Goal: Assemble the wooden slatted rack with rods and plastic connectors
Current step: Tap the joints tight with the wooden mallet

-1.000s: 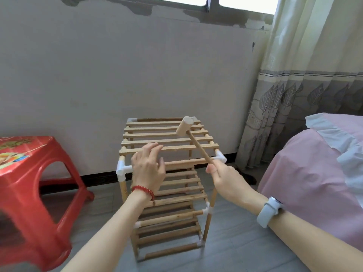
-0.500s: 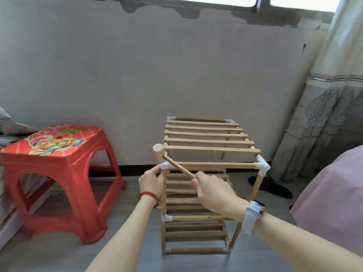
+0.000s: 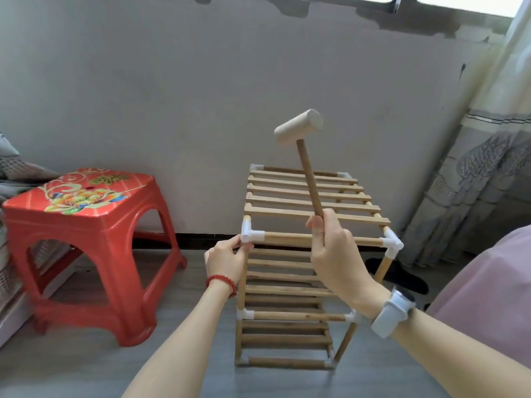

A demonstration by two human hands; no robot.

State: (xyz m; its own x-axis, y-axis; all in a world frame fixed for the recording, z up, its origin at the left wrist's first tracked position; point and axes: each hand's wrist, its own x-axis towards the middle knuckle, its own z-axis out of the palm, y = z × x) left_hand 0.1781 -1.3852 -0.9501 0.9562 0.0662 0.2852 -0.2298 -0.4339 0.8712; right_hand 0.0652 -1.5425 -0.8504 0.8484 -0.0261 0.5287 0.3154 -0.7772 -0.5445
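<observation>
While rack [image 3: 301,254] stands upright on floor, left hand [image 3: 225,261] pinches near-left corner connector [image 3: 250,234]; right hand [image 3: 336,254] grips mallet [image 3: 298,129] raised, handle upright, head above and right of connector.

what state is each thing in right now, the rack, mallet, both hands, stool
wooden rack: upright on the floor, tiers joined.
wooden mallet: raised above the top tier, head up.
right hand: grips the mallet handle.
left hand: pinches the rack just under the near left white connector.
red stool: upright on the floor, left of the rack.
</observation>
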